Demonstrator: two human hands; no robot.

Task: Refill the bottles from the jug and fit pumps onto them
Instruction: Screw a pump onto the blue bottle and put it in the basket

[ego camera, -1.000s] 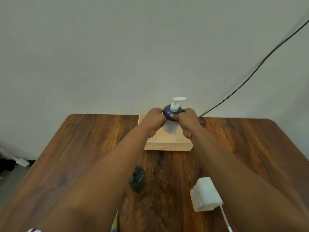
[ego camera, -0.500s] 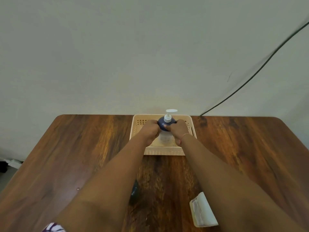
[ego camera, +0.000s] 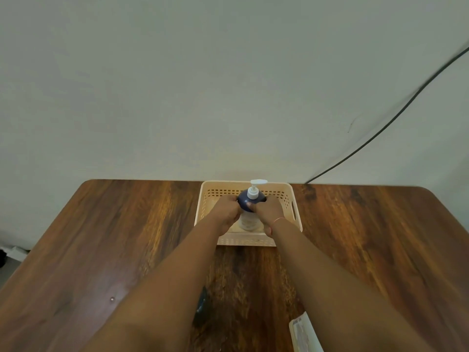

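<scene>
now, going left to right: the left hand (ego camera: 226,212) has its fingers (ego camera: 232,199) wrapped shut against the left side of the bottle (ego camera: 247,219), up at its dark blue shoulder. between the two sets of fingers stands the bottle itself, upright inside the cream basket (ego camera: 289,199) at the far edge of the table (ego camera: 114,237), with the white pump (ego camera: 254,189) already seated on top, nozzle pointing right. the right hand (ego camera: 269,212) closes on the other side, thumb across the blue shoulder.

judging by this, the step is setting the finished bottle down in the basket. to do it well, keep both grips even so the bottle lands flat on the basket floor, then let go of both sides together. pressing on the pump head risks a squirt, so keep the fingers below the collar. whether the base already touches the floor is hidden.
</scene>
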